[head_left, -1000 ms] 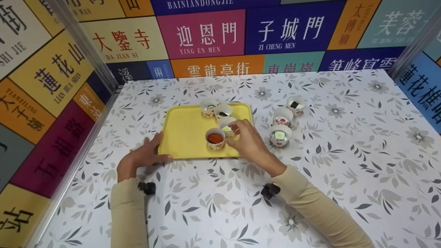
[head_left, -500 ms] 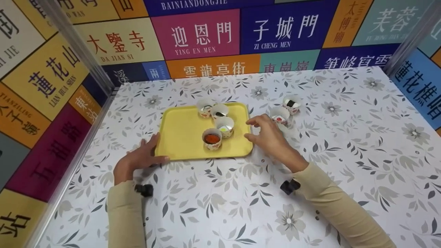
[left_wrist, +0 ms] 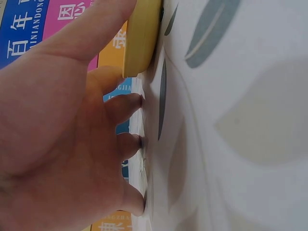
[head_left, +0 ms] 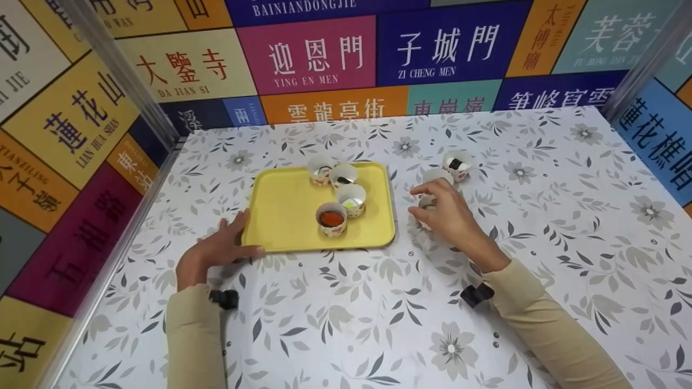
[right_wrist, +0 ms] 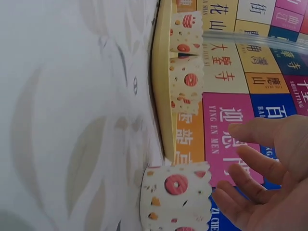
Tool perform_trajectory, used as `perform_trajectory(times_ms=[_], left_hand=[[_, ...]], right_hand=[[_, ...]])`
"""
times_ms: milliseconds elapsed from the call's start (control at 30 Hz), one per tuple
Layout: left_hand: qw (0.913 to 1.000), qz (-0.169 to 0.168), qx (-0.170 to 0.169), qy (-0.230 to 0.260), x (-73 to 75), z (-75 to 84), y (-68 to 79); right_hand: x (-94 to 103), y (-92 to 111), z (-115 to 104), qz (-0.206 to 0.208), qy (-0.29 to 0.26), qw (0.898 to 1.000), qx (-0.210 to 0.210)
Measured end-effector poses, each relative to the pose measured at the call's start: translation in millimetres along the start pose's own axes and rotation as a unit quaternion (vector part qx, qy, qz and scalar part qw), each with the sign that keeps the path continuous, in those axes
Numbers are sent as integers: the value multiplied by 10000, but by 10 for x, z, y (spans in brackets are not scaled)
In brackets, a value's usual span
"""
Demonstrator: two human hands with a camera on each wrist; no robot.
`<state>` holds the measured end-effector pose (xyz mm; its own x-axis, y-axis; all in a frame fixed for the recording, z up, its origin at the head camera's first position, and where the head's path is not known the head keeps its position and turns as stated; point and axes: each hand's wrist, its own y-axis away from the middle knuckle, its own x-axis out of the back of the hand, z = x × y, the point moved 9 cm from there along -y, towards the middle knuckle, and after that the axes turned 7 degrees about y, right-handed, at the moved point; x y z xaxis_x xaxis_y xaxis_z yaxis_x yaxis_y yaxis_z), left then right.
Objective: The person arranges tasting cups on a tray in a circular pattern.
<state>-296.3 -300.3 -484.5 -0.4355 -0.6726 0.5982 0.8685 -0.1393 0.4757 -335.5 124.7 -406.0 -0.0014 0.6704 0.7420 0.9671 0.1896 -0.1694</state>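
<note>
A yellow tray point(head_left: 281, 213) lies on the patterned table. My left hand point(head_left: 219, 246) rests at its front left corner, thumb along the front edge, other fingertips down on the table in the left wrist view. To the tray's right, my right hand point(head_left: 451, 219) hovers over a printed paper cup point(right_wrist: 175, 197), which it partly hides in the head view. In the right wrist view, the fingers point(right_wrist: 250, 183) are spread above the cup's scalloped rim, holding nothing. On the tray stands a cup with orange-red filling point(head_left: 331, 219), beside a cup with a yellow-green dot point(head_left: 351, 202).
Two more paper cups, one with a dark-topped piece point(head_left: 344, 177) and a pale one point(head_left: 321, 170), stand at the tray's back. Beyond my right hand are a half-hidden cup point(head_left: 437, 175) and a cup with a black-banded white piece point(head_left: 457, 165). Printed panels point(head_left: 308, 54) wall the table.
My right hand has left the cup with the yellow-green dot on the tray and moved right, over the cups beside the tray. The left hand stays at the tray's corner.
</note>
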Motion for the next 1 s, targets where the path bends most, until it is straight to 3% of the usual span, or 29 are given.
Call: perform_trajectory(times_ms=[500, 1000], left_hand=[[10000, 33, 36, 2, 5, 8, 7], [10000, 13, -63, -12, -7, 18, 21]], right_hand=[[237, -72, 234, -651, 82, 9971, -397], [375, -54, 411, -1489, 615, 9869, -60]])
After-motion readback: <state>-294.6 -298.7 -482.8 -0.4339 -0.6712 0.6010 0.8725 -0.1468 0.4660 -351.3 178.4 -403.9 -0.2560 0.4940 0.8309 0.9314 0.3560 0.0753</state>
